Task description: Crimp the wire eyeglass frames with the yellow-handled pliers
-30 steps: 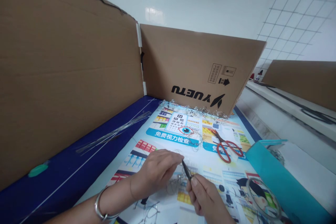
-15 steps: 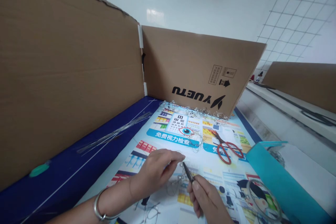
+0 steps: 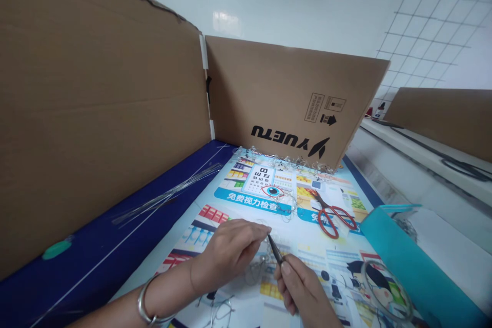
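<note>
In the head view my right hand grips a pair of dark pointed pliers, jaws up and to the left. The plier tip meets the fingertips of my left hand, which are pinched together. Thin tangled wire hangs just below the fingertips; its end in the pinch is too small to make out clearly. Bent wire pieces lie near my left wrist, which wears a silver bangle. Red-handled scissors rest beyond my right hand.
Straight wires lie on the blue cloth at left. Twisted wire shapes line the back cardboard panel. At right stand a teal box and a coil of wire on the printed mat.
The plier tip and my left fingertips have shifted very slightly, still meeting at the same spot. The view has tilted a little; everything else stays put.
</note>
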The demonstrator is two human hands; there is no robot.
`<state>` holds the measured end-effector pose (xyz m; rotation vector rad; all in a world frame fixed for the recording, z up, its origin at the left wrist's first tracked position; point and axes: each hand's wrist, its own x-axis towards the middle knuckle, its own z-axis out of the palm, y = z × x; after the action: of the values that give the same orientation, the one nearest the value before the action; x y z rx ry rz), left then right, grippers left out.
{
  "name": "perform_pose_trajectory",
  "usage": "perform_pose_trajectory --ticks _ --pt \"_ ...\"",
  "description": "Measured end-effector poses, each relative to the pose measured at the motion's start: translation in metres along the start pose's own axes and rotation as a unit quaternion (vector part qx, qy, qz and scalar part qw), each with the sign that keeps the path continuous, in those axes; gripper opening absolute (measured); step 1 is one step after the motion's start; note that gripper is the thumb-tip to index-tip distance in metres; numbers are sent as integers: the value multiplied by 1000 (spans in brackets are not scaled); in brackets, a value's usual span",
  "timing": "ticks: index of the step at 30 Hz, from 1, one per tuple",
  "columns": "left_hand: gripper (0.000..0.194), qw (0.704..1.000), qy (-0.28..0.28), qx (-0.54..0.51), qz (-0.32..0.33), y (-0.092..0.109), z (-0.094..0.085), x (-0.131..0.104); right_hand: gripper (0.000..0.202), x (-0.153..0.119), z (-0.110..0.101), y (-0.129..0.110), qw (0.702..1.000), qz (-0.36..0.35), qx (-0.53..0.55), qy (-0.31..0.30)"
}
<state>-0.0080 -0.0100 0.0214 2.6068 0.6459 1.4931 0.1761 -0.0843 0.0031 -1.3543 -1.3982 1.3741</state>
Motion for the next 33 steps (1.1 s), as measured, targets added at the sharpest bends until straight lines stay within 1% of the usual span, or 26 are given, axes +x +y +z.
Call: perform_pose_trajectory --ticks 6,9,12,17,27,31,33 --pt "23 1000 -15 3 18 -4 1 -3 49 0 -1 -1 1000 2 -9 5" --pt "26 999 -12 11 38 -5 2 -3 49 -1 0 -3 1000 11 -6 6" --pt "27 998 -12 19 56 -5 1 -3 50 -2 1 -6 1000 26 9 4" --pt "28 995 -35 28 94 -7 -2 -5 51 -3 2 -10 998 46 51 -11" --pt "24 982 -47 93 156 -8 -6 -5 52 -2 4 -5 994 68 83 -17" --pt "23 975 -74 117 175 -7 -10 -3 54 -2 4 -4 995 61 79 -25" --pt "22 971 -87 126 185 -7 -12 -2 53 -3 4 -4 992 74 94 -32"
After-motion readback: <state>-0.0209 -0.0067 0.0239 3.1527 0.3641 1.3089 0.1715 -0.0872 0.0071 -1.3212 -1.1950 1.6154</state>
